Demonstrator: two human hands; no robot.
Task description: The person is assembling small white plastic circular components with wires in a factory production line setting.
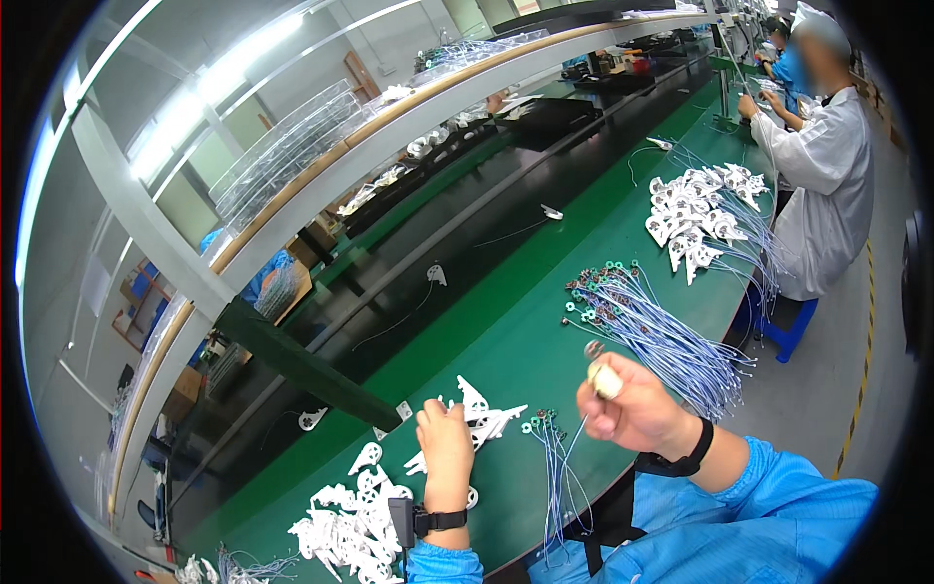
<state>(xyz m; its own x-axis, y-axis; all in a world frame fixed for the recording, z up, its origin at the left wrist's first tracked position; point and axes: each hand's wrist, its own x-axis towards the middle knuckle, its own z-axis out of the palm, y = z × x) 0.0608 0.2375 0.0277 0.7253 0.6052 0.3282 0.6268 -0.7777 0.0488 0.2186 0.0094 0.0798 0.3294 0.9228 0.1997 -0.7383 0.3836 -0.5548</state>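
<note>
My left hand [445,440] reaches into a small group of white plastic parts [494,424], its fingers bent and pressed together on one of them. Its fingertips are partly hidden. Raised over the bench edge, my right hand [630,397] pinches a small brown ring-shaped wire end [593,348] between thumb and fingers. A yellowish cover [605,381] sits on one fingertip. Below it, a few blue wires with green and brown ring ends [553,450] lie on the green mat. A larger heap of white plastic parts [350,526] lies beside my left wrist.
A thick bundle of blue wires [671,341] lies to the right, with wired white parts [696,214] beyond it. A dark green post [306,365] rises by my left hand under a long shelf [389,122]. A co-worker in white [827,165] sits farther along the bench.
</note>
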